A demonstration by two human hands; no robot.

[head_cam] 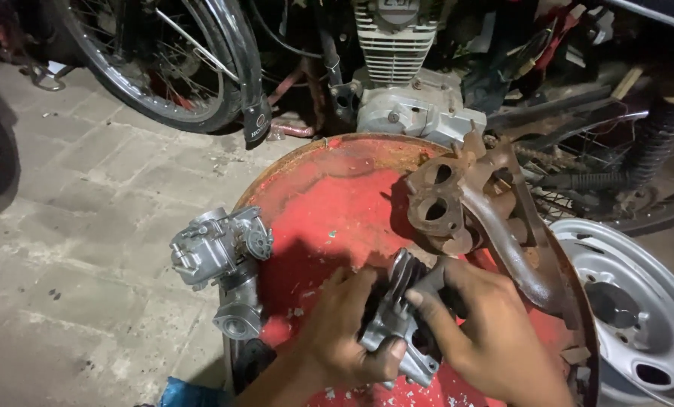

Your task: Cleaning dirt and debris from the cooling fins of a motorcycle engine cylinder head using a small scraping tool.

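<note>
A small grey metal part with a black rubber piece (399, 316) is held over the near side of the red drum top (329, 203), just above its surface. It is gripped from both sides: the left hand (346, 332) is closed around its lower left, thumb pressed against the casting, while the right hand (482, 332) is wrapped over the black upper portion, forefinger laid across it. The two-handed hold appears intended to steady the body with one hand while the other works the black piece; whether it is being pulled or pushed cannot be told.

At the left rim of the drum a silver carburettor (220, 264) is seen, overhanging the edge and apart from the hands. At the far right of the drum a rusty manifold casting (473, 211) is laid, just beyond the right hand. Past the drum a motorcycle engine (405, 83) and a spoked wheel (163, 68) are noted; to the right of the drum a steel wheel rim (631, 301) rests.
</note>
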